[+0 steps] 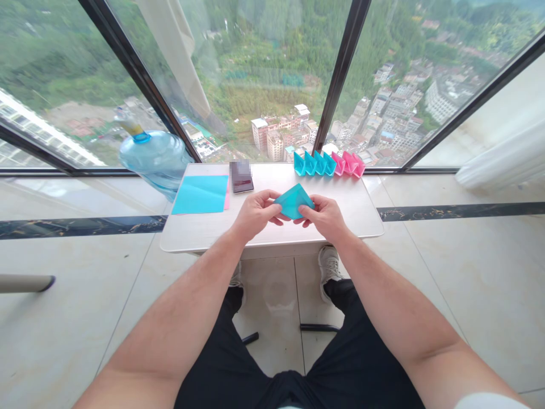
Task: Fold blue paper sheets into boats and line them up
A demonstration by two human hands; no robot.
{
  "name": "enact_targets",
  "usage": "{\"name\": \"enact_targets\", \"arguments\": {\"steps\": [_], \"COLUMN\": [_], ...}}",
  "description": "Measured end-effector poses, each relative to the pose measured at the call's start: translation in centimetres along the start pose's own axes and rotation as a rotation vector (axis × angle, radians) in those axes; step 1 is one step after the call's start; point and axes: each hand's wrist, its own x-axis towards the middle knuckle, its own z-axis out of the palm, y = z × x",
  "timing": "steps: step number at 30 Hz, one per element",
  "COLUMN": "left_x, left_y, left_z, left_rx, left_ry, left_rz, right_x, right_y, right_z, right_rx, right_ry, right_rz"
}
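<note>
A folded piece of blue paper (294, 200), roughly diamond-shaped, is held up above the front part of a small white table (204, 233). My left hand (260, 212) pinches its left corner between thumb and fingers. On the opposite side, my right hand (322, 215) grips the right corner, thumb on the near face. Behind the hands, a row of folded blue paper shapes (314, 163) continues into several pink folded paper shapes (349, 165) along the far edge. Flat blue paper sheets (200, 194) lie at the table's left, with a pink sheet (227, 200) showing underneath.
A phone (242, 177) lies near the far edge, beside the sheets. Left of the table stands a large blue water bottle (155, 156). Tall windows with dark frames (340, 74) rise behind. My shoes (330, 264) are under the near edge.
</note>
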Motion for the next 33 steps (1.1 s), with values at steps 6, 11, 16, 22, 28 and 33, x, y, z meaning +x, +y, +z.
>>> {"name": "enact_targets", "arguments": {"steps": [6,11,16,22,28,33], "left_x": [0.0,0.2,0.1,-0.3,-0.3,-0.4], "left_y": [0.0,-0.5,-0.5,-0.1,-0.2,-0.2], "left_z": [0.2,0.1,0.0,0.0,0.0,0.1], "left_rx": [0.017,-0.011,-0.056,-0.071,-0.088,-0.093], "left_ry": [0.074,0.094,0.111,0.042,0.076,0.090], "left_rz": [0.012,0.031,0.036,0.009,0.018,0.023], "right_x": [0.0,0.1,0.1,0.1,-0.1,-0.2], "right_y": [-0.5,-0.5,-0.5,-0.4,-0.5,-0.7], "right_z": [-0.7,-0.9,-1.4,-2.0,-1.9,-1.7], "right_rx": [0.091,0.109,0.164,0.146,0.158,0.149], "right_ry": [-0.084,-0.077,-0.118,-0.158,-0.210,-0.185], "right_rz": [0.035,0.011,0.029,-0.004,0.014,0.007]}}
